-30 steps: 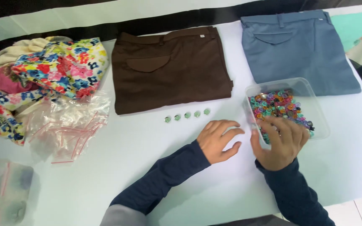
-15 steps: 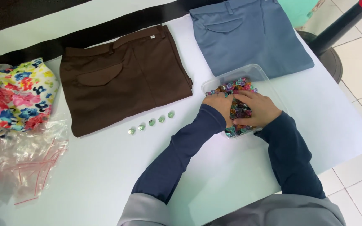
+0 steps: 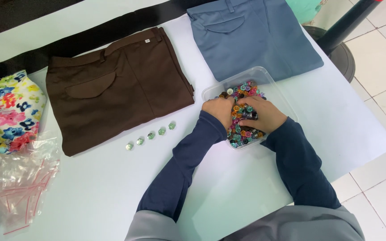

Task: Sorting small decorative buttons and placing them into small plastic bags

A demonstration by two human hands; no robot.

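Head view: both hands [image 3: 242, 114], fingers curled, dig among the buttons [image 3: 244, 134].

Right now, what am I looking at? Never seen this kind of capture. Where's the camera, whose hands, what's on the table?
There is no machine here: a person works with bare hands, and the single camera sits on their head, looking down at a white table. Both arms wear dark blue sleeves. The left hand and the right hand are both down in a clear plastic tray full of small multicoloured buttons; whether either has picked one out is hidden. Beside the tray, five small greenish buttons lie in a row. Behind them are folded brown trousers and folded blue trousers. At the left edge lie floral fabric and clear plastic bags.
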